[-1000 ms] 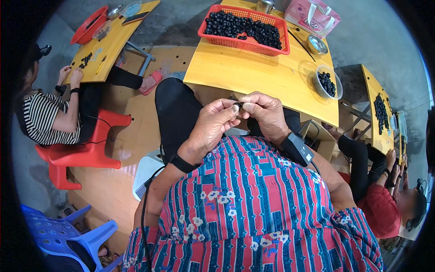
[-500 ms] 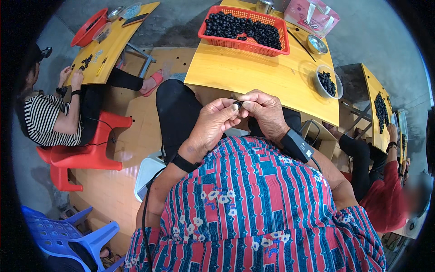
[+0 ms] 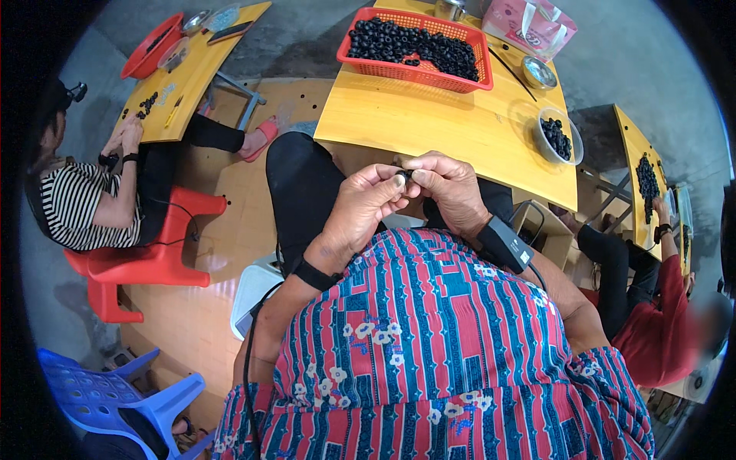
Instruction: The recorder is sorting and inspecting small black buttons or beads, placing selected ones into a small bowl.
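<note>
Both my hands meet in front of my chest, just off the near edge of the yellow table [image 3: 429,126]. Between the fingertips of my left hand [image 3: 366,201] and my right hand [image 3: 452,195] sits a small black ring-shaped part [image 3: 405,175], pinched from both sides. Fingers and thumbs cover most of it. Beyond them on the table stands a red plastic basket [image 3: 414,74] heaped with similar black parts [image 3: 410,46]. More black pieces fill a clear round tub [image 3: 571,153] at the table's right edge.
A thin dark rod [image 3: 512,73], a metal bowl [image 3: 539,73] and a pink bag [image 3: 529,27] lie at the table's far right. On the left, a co-worker in stripes sits on a red stool [image 3: 146,261]; another in red works at the right. A blue chair [image 3: 115,391] stands lower left.
My hands keep their pinch on the black part, with hardly any movement. The left co-worker's hands have drawn together. At the right, the other co-worker's arm has shifted slightly.
</note>
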Tool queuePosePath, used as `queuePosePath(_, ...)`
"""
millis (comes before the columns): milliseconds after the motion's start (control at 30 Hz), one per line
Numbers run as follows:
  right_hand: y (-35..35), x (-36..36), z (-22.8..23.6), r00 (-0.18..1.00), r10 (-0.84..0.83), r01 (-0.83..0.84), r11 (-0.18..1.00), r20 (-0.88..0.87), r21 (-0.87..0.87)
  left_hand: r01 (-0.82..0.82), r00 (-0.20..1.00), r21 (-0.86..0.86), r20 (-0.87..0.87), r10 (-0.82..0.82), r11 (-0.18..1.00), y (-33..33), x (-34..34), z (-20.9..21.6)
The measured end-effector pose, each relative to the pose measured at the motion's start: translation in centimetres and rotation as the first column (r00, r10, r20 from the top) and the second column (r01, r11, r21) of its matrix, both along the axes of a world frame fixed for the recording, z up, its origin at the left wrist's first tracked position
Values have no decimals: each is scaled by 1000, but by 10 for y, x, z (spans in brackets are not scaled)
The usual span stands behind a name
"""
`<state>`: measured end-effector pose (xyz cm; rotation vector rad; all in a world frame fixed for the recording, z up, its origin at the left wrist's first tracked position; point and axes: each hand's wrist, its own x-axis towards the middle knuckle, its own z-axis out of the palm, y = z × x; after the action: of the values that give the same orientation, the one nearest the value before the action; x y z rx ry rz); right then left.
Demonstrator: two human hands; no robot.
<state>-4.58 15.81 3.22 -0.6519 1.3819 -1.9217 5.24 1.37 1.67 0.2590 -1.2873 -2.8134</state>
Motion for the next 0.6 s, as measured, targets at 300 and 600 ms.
queuePosePath(300, -2, 4, 5, 985, -69, 75, 997, -159, 30, -27, 1000, 63, -5, 27, 998, 3, -1, -1)
queuePosePath(600, -1, 2, -3, 994, -34, 34, 999, 105, -1, -23, 1000, 67, 8, 22, 998, 5, -1, -1)
